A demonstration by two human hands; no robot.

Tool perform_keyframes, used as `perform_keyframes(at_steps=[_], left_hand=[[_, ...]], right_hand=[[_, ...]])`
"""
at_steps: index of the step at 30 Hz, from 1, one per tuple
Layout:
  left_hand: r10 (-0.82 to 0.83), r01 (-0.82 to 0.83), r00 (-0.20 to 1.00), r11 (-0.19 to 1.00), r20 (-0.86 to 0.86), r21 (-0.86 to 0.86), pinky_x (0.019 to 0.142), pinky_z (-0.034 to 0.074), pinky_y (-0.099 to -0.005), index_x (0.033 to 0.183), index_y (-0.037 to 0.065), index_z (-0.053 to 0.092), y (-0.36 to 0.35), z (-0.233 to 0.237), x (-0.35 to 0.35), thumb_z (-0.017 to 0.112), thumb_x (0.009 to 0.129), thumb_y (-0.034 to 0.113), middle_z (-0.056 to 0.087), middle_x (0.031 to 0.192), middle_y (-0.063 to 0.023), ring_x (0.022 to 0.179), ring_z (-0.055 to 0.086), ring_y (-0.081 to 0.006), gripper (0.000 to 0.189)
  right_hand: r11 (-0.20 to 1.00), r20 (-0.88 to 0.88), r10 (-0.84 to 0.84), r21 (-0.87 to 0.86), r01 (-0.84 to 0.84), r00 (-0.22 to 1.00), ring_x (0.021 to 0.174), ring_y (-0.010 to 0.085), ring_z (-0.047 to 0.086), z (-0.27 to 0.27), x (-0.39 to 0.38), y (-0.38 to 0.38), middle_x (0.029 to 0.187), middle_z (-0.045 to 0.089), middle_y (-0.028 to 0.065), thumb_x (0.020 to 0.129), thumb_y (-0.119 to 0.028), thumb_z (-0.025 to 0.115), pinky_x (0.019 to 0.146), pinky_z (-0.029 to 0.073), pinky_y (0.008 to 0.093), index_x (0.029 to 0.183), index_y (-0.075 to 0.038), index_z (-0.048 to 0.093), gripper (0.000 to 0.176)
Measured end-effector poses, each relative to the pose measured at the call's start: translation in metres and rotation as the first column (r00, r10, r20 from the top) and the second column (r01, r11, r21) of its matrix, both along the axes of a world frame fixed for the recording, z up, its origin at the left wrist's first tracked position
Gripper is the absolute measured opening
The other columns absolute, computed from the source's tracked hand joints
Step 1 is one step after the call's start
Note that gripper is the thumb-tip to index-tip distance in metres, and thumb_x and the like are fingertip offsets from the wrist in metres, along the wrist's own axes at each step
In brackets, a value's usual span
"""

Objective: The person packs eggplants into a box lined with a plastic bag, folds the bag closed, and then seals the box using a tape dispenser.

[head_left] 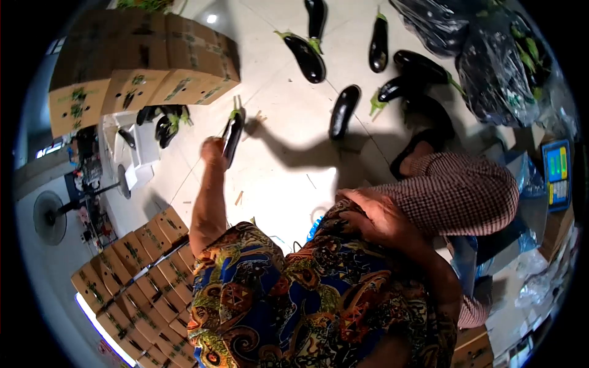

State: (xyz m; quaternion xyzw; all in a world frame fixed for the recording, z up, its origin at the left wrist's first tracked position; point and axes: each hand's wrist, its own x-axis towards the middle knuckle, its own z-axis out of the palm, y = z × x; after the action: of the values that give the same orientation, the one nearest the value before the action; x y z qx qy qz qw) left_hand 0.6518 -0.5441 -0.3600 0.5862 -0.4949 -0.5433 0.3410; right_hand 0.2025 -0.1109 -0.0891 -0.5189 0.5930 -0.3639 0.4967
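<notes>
On the left, my left hand is closed around a dark, glossy eggplant, held with its green stem pointing away from me above the pale floor. My right hand lies on the checked trouser leg with fingers stretched out, holding nothing. Several more eggplants are spread over the tiles: one eggplant lies ahead of my right hand, another eggplant is farther off, and one more eggplant rests to its right. A cluster by my black shoe includes a large eggplant.
Cardboard boxes stand at the far left, with more stacked boxes at near left. A white foam box and fan are beyond my left arm. Black plastic bags and a blue scale display sit right.
</notes>
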Motion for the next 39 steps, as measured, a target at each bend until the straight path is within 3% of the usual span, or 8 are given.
perform_keyframes(at_steps=[2, 3, 7, 12, 16, 20, 28, 39], left_hand=[[-0.224, 0.454, 0.824, 0.81, -0.521, 0.37, 0.055, 0.05, -0.0298, 0.081, 0.007, 0.058, 0.061, -0.006, -0.091, 0.059, 0.082, 0.008, 0.056, 0.071, -0.0045, 0.06, 0.054, -0.0181, 0.001], [-0.049, 0.046, 0.999, 0.937, 0.0, 0.347, 0.062, 0.051, -0.0284, 0.111, 0.008, 0.057, 0.136, 0.02, -0.173, 0.057, 0.083, 0.014, 0.063, 0.084, -0.0039, 0.072, 0.061, -0.0161, 0.029], [-0.509, 0.484, 0.851, 0.855, 0.126, 0.183, 0.086, 0.047, -0.0327, 0.131, 0.002, 0.042, 0.216, -0.026, -0.288, 0.079, 0.072, 0.029, 0.061, 0.108, -0.0145, 0.099, 0.057, -0.0234, 0.074], [-0.402, 0.541, 0.535, 0.839, 0.743, 0.064, 0.088, 0.046, -0.0434, 0.129, 0.005, 0.044, 0.233, -0.052, -0.359, 0.08, 0.063, 0.047, 0.057, 0.106, -0.0237, 0.096, 0.055, -0.0384, 0.086], [-0.491, 0.468, 0.87, 0.849, 0.037, 0.245, 0.074, 0.051, -0.0346, 0.108, 0.002, 0.057, 0.231, -0.046, -0.366, 0.077, 0.072, 0.035, 0.063, 0.096, -0.0104, 0.085, 0.062, -0.0231, 0.053], [-0.255, 0.496, 0.859, 0.628, -0.443, 0.6, 0.082, 0.049, -0.0357, 0.115, -0.001, 0.056, 0.227, -0.006, -0.36, 0.066, 0.086, 0.028, 0.064, 0.101, -0.0112, 0.09, 0.062, -0.0243, 0.041], [0.01, 0.578, 0.743, 0.493, -0.669, 0.65, 0.082, 0.052, -0.0425, 0.116, -0.006, 0.051, 0.215, 0.039, -0.369, 0.055, 0.091, 0.034, 0.063, 0.099, -0.0192, 0.085, 0.062, -0.0305, 0.047], [-0.151, 0.541, 0.82, 0.52, -0.552, 0.662, 0.067, 0.053, -0.0351, 0.108, 0.0, 0.055, 0.235, 0.033, -0.392, 0.058, 0.089, 0.039, 0.064, 0.089, -0.0125, 0.075, 0.062, -0.0252, 0.044]], right_hand=[[0.998, 0.012, -0.047, -0.031, 0.047, 0.999, 0.102, 0.0396, 0.059, -0.006, 0.0, 0.011, 0.11, 0.059, 0.0264, 0.089, -0.019, 0.058, 0.089, 0.048, 0.0418, 0.122, 0.006, 0.051, 0.042], [0.996, 0.02, -0.066, -0.052, 0.067, 0.998, 0.102, 0.0394, 0.059, -0.008, 0.0, 0.015, 0.109, 0.06, 0.0263, 0.088, -0.018, 0.059, 0.088, 0.048, 0.0414, 0.121, 0.006, 0.051, 0.042], [0.996, -0.003, -0.087, 0.005, 0.087, 0.996, 0.1, 0.038, 0.06, -0.005, -0.005, 0.028, 0.108, 0.06, 0.0256, 0.086, -0.017, 0.062, 0.085, 0.05, 0.0408, 0.12, 0.006, 0.053, 0.042], [0.993, -0.057, -0.117, -0.023, 0.116, 0.991, 0.1, 0.0367, 0.061, 0.009, -0.011, 0.029, 0.108, 0.061, 0.0244, 0.087, -0.019, 0.062, 0.084, 0.052, 0.0407, 0.121, 0.004, 0.053, 0.042], [0.987, -0.01, -0.158, -0.043, 0.157, 0.987, 0.096, 0.0338, 0.063, 0.024, -0.024, 0.038, 0.107, 0.063, 0.0212, 0.087, -0.02, 0.063, 0.082, 0.053, 0.0391, 0.123, 0.001, 0.052, 0.043], [0.968, 0.13, -0.251, 0.032, 0.249, 0.959, 0.09, 0.0267, 0.066, 0.034, -0.049, 0.063, 0.105, 0.064, 0.0164, 0.082, -0.015, 0.068, 0.077, 0.054, 0.0353, 0.125, -0.002, 0.052, 0.048], [0.961, 0.216, -0.265, -0.023, 0.276, 0.94, 0.089, 0.0255, 0.067, 0.057, -0.082, 0.088, 0.107, 0.065, 0.0164, 0.08, -0.011, 0.07, 0.074, 0.056, 0.0359, 0.127, -0.005, 0.052, 0.05], [0.827, 0.369, -0.469, -0.134, 0.546, 0.802, 0.083, 0.0212, 0.067, 0.06, -0.102, 0.139, 0.11, 0.064, 0.0187, 0.078, 0.005, 0.065, 0.071, 0.054, 0.0287, 0.126, 0.005, 0.05, 0.05]])
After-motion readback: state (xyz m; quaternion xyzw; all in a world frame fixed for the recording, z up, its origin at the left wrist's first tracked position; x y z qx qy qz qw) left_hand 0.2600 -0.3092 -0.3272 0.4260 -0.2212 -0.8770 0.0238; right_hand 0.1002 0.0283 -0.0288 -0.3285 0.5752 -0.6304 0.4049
